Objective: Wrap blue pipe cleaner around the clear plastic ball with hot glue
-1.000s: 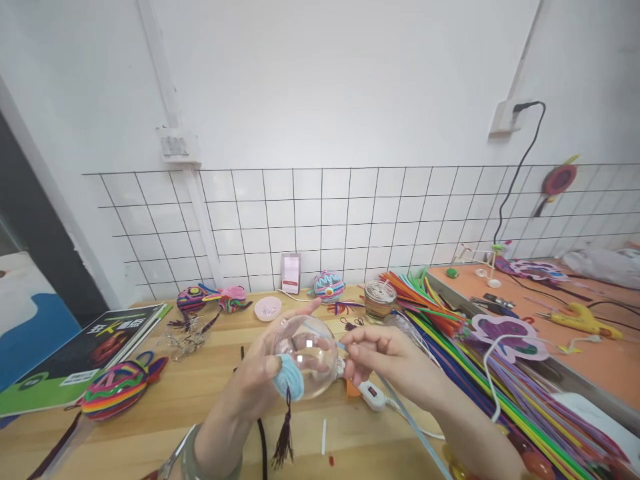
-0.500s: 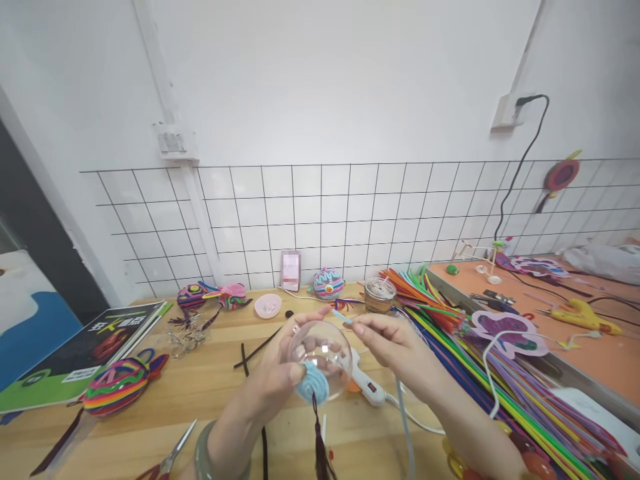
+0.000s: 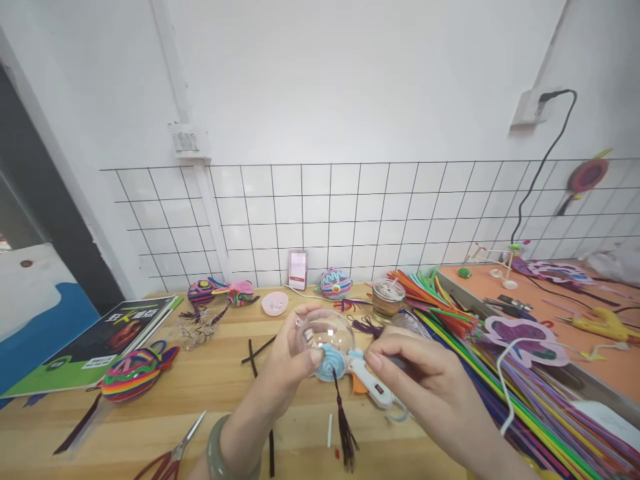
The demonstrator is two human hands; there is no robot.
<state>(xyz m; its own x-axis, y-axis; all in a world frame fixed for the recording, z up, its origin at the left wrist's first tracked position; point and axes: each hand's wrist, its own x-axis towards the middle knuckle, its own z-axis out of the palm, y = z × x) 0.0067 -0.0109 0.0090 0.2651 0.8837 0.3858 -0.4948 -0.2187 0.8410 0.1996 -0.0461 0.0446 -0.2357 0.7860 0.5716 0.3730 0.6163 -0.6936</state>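
My left hand (image 3: 290, 357) is closed around a clear plastic ball (image 3: 333, 328), its thumb pressing a flat light-blue pipe-cleaner coil (image 3: 331, 363) against the front of the ball. From the coil hangs a dark purple tassel (image 3: 345, 427). To the right, my right hand (image 3: 423, 377) is closed in a pinch on a light-blue pipe cleaner (image 3: 357, 354), which shows between the ball and the fingertips. Below that hand lies a white glue gun (image 3: 377, 388) with a red switch, partly hidden by the fingers.
Red-handled scissors (image 3: 175, 453) lie at the front left, near a striped ball ornament (image 3: 131, 375) and a book (image 3: 107, 337). A pink dish (image 3: 275, 304), a phone (image 3: 298, 269) and a lidded cup (image 3: 388, 299) stand behind. Pipe cleaners (image 3: 500, 373) spread along the right.
My right hand has moved right and lower, drawing the light-blue pipe cleaner away from the ball's top. The ball and coil have tilted slightly, and the view has turned a little left.
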